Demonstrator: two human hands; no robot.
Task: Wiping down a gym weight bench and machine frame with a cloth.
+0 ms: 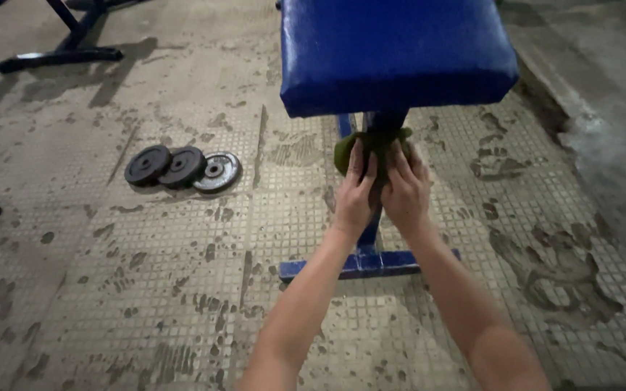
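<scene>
Far left: a dark blue metal frame foot (58, 56) stands on the worn, stained tiled floor (146, 289).
Left of centre: three round dark iron weight plates (182, 168) lie overlapping in a row.
Left hand (355, 194): pressed on a crumpled green cloth (371, 145), fingers grasping it.
Cloth: wrapped against the blue metal upright post (371, 230) just beneath the blue padded vinyl bench cushion (393, 51).
Right hand (405, 190): clasping the same cloth, touching the left.

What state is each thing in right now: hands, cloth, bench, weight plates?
Left hand: pressed on the green cloth, fingers spread.
Right hand: pressed on the same cloth, beside the left.
Crumpled green cloth: bunched around the blue metal bench post, just under the pad.
Blue padded bench top: upright on its frame, surface scuffed.
Three round dark metal weight plates: flat on the tiled floor, overlapping.
</scene>
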